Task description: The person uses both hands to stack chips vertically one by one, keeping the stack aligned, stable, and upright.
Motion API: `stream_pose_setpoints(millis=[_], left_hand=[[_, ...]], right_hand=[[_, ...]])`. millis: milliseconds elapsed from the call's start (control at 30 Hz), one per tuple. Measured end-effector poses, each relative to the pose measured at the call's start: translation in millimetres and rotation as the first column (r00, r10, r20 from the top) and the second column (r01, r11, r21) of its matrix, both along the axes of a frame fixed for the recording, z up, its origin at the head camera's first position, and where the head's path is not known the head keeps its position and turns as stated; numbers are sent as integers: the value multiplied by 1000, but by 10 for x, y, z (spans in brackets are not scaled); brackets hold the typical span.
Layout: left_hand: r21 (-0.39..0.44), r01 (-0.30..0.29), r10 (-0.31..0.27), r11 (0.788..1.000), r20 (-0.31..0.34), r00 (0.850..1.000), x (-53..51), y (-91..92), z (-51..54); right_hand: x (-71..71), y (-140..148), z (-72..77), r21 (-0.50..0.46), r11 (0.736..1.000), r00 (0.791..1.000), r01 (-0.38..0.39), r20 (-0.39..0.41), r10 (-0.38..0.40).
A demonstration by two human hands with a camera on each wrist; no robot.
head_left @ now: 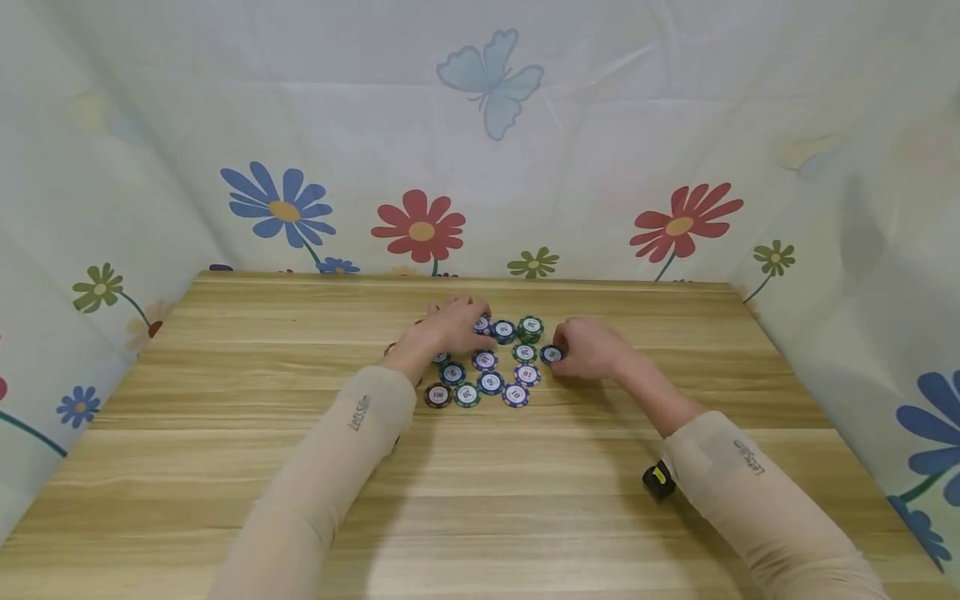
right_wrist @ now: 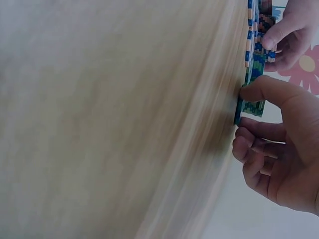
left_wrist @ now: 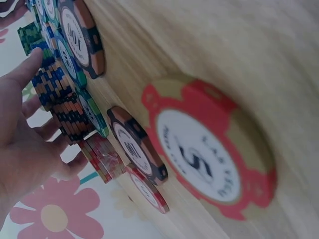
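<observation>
Low stacks and single poker chips (head_left: 491, 382) form a group on the wooden table. The left hand (head_left: 450, 325) reaches over its far left part. In the left wrist view, its thumb touches a blue and tan chip stack (left_wrist: 49, 85), with the fingers behind the row. Beside that are a brown and black stack (left_wrist: 75, 117) and a red stack (left_wrist: 102, 157). At the group's right edge, my right hand (head_left: 592, 348) pinches a dark blue poker chip (head_left: 552, 355) between thumb and fingers, against the table. A green stack (head_left: 530, 328) stands just beyond it.
A small black object with a yellow mark (head_left: 659, 481) lies beside the right sleeve. A flower-printed cloth (head_left: 570, 192) hangs behind and beside the table (head_left: 525, 517). A red and tan 5 chip (left_wrist: 199, 154) lies close to the left wrist camera.
</observation>
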State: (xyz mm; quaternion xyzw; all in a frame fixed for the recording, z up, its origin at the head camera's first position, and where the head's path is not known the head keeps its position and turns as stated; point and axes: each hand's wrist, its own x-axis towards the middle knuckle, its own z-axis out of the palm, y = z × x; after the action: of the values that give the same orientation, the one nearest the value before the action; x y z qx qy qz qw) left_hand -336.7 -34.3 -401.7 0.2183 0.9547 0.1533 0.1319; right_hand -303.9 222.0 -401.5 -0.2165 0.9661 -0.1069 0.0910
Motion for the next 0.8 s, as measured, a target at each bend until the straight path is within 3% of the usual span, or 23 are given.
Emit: stream_pose_setpoints(millis=[333,500,800], left_hand=[[-36,1,-2,999,-39,999,0,66,-53],[-38,-7,5,999,-46,999,9,94,-61],[-58,-6,4,998,-49,999,-3,102,-45]], right_hand=[[1,41,-51,-34,999,1000,31,3,-31],[-20,52,-8,-67,991,993,114,21,-113],[-61,-87,88,-103,987,992,125,-11,-127]])
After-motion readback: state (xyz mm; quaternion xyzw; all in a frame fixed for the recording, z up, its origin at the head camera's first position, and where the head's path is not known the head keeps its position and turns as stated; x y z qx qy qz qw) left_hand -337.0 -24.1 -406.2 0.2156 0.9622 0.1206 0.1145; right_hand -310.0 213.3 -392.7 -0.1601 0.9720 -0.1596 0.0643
